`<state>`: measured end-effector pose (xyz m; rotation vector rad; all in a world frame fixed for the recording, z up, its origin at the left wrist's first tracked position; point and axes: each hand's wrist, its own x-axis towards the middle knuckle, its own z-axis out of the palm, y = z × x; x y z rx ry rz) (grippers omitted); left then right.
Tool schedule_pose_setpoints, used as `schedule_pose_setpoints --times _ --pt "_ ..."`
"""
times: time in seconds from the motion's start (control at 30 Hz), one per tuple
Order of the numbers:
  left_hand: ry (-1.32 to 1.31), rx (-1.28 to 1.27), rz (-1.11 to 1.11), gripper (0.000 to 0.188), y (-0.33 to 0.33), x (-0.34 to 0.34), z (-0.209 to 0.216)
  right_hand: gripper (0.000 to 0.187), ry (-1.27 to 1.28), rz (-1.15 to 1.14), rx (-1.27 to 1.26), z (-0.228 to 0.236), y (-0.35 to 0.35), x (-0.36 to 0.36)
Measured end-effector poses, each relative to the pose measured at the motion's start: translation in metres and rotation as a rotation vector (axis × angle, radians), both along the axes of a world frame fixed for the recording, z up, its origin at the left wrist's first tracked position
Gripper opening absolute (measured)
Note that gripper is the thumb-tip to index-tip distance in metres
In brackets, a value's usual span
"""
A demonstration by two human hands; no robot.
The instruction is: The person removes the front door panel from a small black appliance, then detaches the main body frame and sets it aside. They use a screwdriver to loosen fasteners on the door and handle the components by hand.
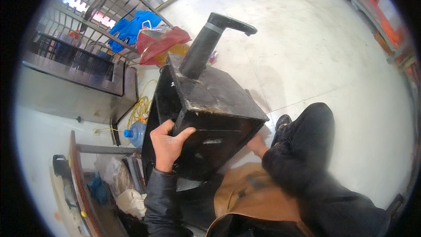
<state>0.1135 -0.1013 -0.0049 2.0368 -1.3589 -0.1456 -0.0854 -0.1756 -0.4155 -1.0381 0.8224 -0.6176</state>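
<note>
A scuffed black box (pixel 219 96) with worn, rusty-looking edges stands tilted in front of me. From its upper face rises a thick black post (pixel 201 48) with a grey band and a bent arm at its top. My left hand (pixel 169 145) is closed round the box's near left edge, thumb on the outside and fingers curled over the rim. At the lower right corner, my right hand (pixel 257 144) holds the box from below; its fingers pass out of sight behind it. The box's underside is hidden.
To the left are a metal-framed unit (pixel 79 74), a blue-capped water bottle (pixel 137 134), a coiled yellow cable (pixel 139 107) and a shelf (pixel 81 188) with bags. Red and blue cloths (pixel 162 41) lie behind the box. My bent leg (pixel 311 136) is at right, on pale floor (pixel 351 83).
</note>
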Motion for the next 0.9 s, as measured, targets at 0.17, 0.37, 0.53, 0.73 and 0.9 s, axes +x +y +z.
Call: schedule_pose_setpoints --times 0.17,0.37,0.53,0.73,0.9 --pt "0.015 0.02 -0.019 0.053 -0.004 -0.007 0.026 0.039 0.156 -0.079 -0.442 -0.028 -0.031 -0.024" --pt "0.031 -0.047 -0.094 0.045 0.001 -0.047 0.074 0.041 0.146 -0.087 -0.164 0.012 -0.064 -0.048" --pt "-0.089 -0.266 -0.09 0.044 0.024 -0.043 0.1 0.043 0.006 -0.078 -0.152 0.091 -0.114 -0.045" --pt "0.179 -0.773 0.03 0.05 0.087 0.0 0.053 0.045 -0.256 0.022 -0.223 0.21 -0.156 -0.006" --pt "0.381 -0.942 0.195 0.072 0.135 0.052 -0.01 0.047 -0.401 0.172 -0.261 0.277 -0.138 0.031"
